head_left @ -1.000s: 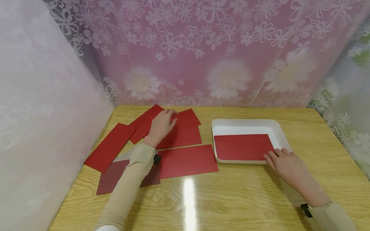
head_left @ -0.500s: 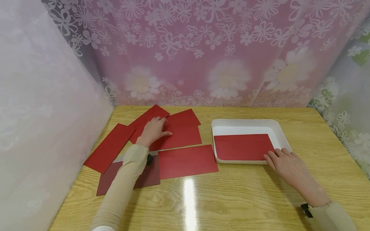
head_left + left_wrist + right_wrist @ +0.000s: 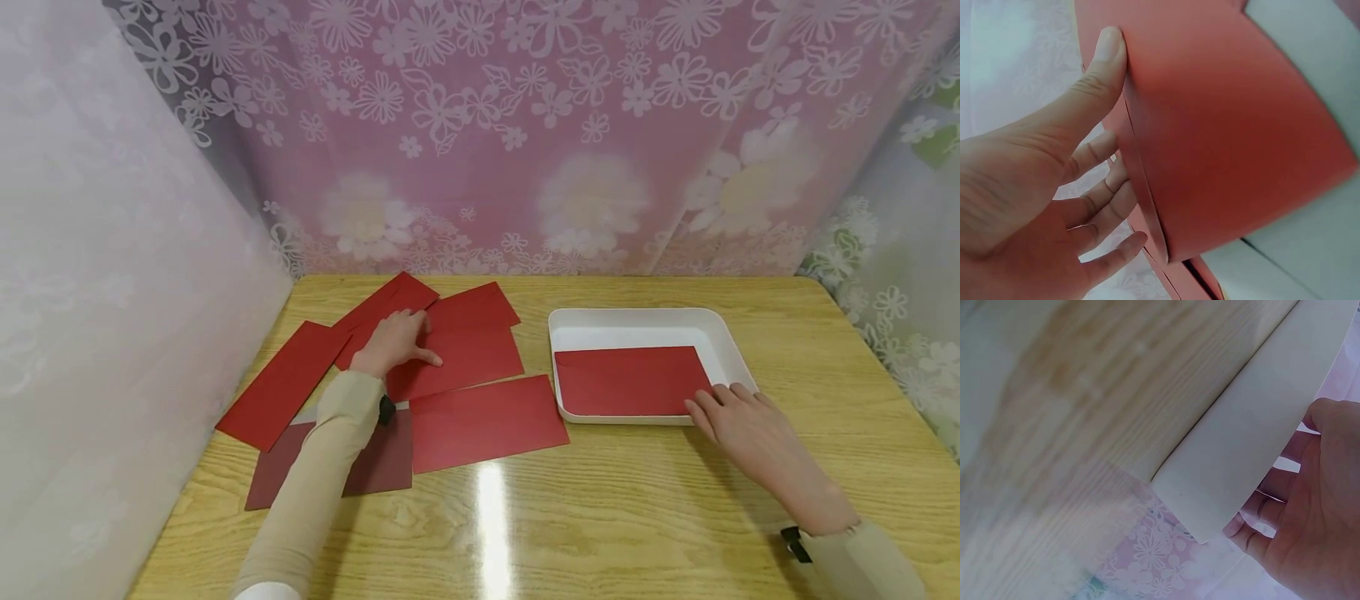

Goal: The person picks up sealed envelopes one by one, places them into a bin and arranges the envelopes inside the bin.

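Observation:
On the left side of the table my left hand (image 3: 390,342) grips the left edge of a red envelope (image 3: 472,358). In the left wrist view the thumb lies on the envelope's upper face (image 3: 1229,137), with the fingers bent at its edge. Another red envelope (image 3: 487,425) lies just in front of it. At the right, my right hand (image 3: 742,429) holds the front right corner of a white tray (image 3: 637,318) by its rim; the right wrist view shows the tray's outer wall (image 3: 1241,437). One red envelope (image 3: 630,382) lies inside the tray.
Several more red envelopes overlap around the left arm, one slanting at the far left (image 3: 281,387). A dark red envelope (image 3: 382,462) lies partly beneath the left forearm. Floral curtains (image 3: 480,167) hang behind the wooden table (image 3: 600,517).
My left hand has come down and left from above the pile onto the envelope's edge. The envelopes beside and in front of it have shifted slightly. My right hand has stayed at the tray.

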Action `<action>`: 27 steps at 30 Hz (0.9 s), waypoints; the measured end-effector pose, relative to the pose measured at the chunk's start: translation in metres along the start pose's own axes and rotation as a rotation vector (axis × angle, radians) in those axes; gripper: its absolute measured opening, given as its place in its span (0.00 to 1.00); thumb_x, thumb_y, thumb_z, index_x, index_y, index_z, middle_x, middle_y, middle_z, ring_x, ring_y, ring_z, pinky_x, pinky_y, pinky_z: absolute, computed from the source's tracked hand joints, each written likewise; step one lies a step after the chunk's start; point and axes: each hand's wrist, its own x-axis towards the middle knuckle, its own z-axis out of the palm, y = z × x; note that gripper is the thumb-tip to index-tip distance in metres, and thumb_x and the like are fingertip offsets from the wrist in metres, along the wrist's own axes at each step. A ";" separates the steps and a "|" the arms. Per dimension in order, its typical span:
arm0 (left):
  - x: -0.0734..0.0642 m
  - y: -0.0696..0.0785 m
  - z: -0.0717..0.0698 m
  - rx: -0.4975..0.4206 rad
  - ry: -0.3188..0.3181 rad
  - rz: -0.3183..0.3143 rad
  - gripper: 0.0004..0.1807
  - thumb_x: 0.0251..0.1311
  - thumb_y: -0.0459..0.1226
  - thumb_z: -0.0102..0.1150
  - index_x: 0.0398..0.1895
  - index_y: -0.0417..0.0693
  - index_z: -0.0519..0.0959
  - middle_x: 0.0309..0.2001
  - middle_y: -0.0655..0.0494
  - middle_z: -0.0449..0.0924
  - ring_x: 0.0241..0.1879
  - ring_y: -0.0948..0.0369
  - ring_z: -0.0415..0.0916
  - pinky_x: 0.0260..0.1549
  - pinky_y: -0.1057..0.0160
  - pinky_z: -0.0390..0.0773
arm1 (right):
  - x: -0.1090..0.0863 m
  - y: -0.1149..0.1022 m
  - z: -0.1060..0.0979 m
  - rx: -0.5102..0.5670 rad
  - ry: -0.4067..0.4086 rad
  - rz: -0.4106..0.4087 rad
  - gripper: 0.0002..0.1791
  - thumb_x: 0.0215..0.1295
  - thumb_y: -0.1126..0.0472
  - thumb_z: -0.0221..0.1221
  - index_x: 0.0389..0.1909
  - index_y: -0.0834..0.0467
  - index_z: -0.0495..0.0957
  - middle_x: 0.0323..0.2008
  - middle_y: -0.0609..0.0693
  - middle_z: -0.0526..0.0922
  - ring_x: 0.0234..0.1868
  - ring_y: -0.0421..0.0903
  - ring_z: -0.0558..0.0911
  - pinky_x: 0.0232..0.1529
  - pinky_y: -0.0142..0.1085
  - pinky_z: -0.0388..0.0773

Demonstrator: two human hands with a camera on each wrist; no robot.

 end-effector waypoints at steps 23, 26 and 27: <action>-0.001 0.006 -0.007 0.033 0.412 0.156 0.15 0.72 0.46 0.59 0.49 0.45 0.82 0.42 0.48 0.85 0.38 0.53 0.81 0.36 0.55 0.81 | -0.002 0.000 0.000 -0.005 -0.013 -0.024 0.13 0.66 0.73 0.58 0.51 0.67 0.78 0.40 0.60 0.78 0.38 0.58 0.76 0.36 0.51 0.77; -0.001 0.009 -0.010 0.079 0.517 0.203 0.14 0.71 0.46 0.60 0.48 0.46 0.83 0.41 0.49 0.86 0.40 0.52 0.80 0.40 0.53 0.79 | -0.001 0.001 -0.001 0.002 -0.025 -0.011 0.23 0.52 0.73 0.68 0.51 0.67 0.78 0.40 0.60 0.78 0.37 0.58 0.75 0.36 0.51 0.78; -0.001 0.010 -0.011 0.090 0.546 0.217 0.14 0.71 0.47 0.60 0.47 0.47 0.84 0.41 0.50 0.86 0.40 0.52 0.80 0.41 0.53 0.79 | 0.000 0.001 -0.001 0.004 -0.023 -0.011 0.22 0.52 0.73 0.67 0.51 0.67 0.78 0.40 0.60 0.78 0.37 0.58 0.75 0.36 0.51 0.78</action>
